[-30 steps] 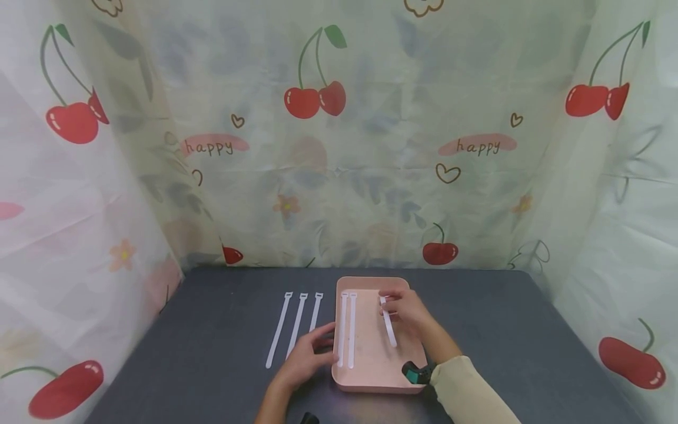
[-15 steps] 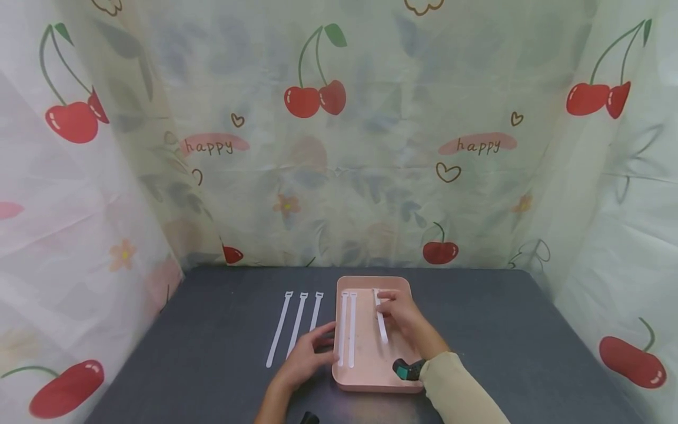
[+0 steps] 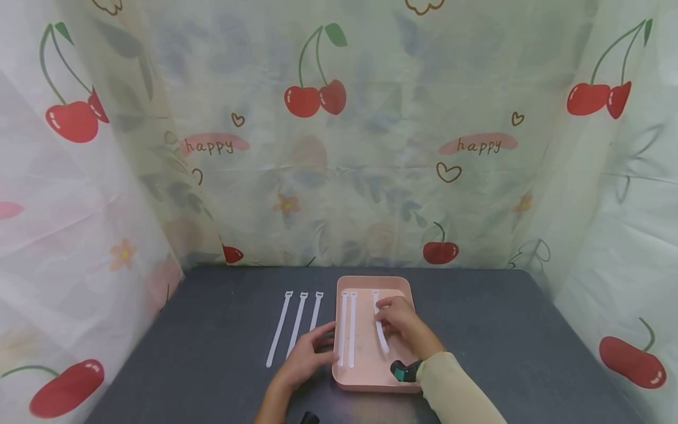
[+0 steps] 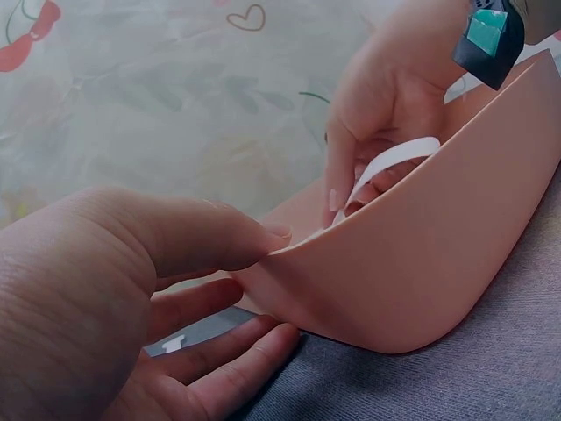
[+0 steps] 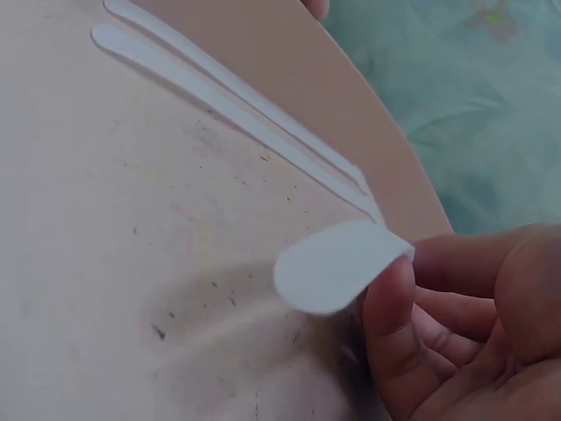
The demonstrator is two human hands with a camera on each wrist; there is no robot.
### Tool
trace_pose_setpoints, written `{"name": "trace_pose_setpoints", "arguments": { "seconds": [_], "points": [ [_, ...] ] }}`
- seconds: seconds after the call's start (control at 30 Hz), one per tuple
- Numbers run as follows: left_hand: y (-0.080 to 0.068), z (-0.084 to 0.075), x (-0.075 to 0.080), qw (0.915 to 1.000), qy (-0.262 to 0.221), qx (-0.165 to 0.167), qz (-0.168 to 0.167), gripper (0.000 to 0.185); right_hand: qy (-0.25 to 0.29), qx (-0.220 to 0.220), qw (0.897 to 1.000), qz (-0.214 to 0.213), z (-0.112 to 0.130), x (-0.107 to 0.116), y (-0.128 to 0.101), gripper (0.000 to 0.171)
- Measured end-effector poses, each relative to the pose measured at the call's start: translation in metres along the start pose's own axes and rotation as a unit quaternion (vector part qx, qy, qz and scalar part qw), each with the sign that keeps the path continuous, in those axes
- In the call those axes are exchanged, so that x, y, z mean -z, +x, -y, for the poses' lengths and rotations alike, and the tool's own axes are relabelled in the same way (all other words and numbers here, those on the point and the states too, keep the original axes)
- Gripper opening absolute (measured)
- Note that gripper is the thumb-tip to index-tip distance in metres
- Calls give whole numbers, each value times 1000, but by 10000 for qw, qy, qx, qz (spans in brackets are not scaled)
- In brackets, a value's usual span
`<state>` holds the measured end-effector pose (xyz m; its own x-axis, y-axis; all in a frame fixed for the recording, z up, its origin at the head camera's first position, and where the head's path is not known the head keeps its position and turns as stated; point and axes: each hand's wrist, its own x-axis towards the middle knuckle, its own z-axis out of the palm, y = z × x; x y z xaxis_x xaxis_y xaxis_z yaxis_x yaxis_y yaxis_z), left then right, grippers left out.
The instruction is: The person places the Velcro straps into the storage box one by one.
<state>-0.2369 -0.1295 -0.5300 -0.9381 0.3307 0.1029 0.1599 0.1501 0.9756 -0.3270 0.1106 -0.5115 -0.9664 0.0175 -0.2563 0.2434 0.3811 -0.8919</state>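
My right hand pinches a white hook-and-loop cable tie between thumb and fingers, over the right part of the pink tray. In the right wrist view the tie's rounded tail curves up from the grip. Two more white cable ties lie side by side along the tray's left wall. My left hand holds the tray's left wall; in the left wrist view the thumb hooks over the rim, with fingers against the outside.
On the dark table, left of the tray, three white cable ties lie in a row, slotted heads at the far end. My left hand partly covers the nearer ones. A cherry-printed curtain encloses the table's back and sides.
My right hand has shifted left and a little nearer with its cable tie, whose slotted head now shows above the fingers. The left hand and tray have stayed in place.
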Motion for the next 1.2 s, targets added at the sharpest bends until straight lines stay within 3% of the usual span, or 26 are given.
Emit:
{"name": "trace_pose_setpoints", "arguments": {
  "seconds": [0.37, 0.93, 1.2],
  "points": [
    [0, 3, 1, 10000, -49, -40, 19, 69, -382, 12, 9991, 198, 0, 0, -2, 39],
    [-1, 1, 2, 9998, -46, -201, 57, 69, -1521, 172, 9882, -16, 10, -4, -8, 52],
    [-3, -3, 1, 9994, -245, -212, 77, 68, -1680, 411, 9849, 52, 12, -13, -7, 55]
  ]
}}
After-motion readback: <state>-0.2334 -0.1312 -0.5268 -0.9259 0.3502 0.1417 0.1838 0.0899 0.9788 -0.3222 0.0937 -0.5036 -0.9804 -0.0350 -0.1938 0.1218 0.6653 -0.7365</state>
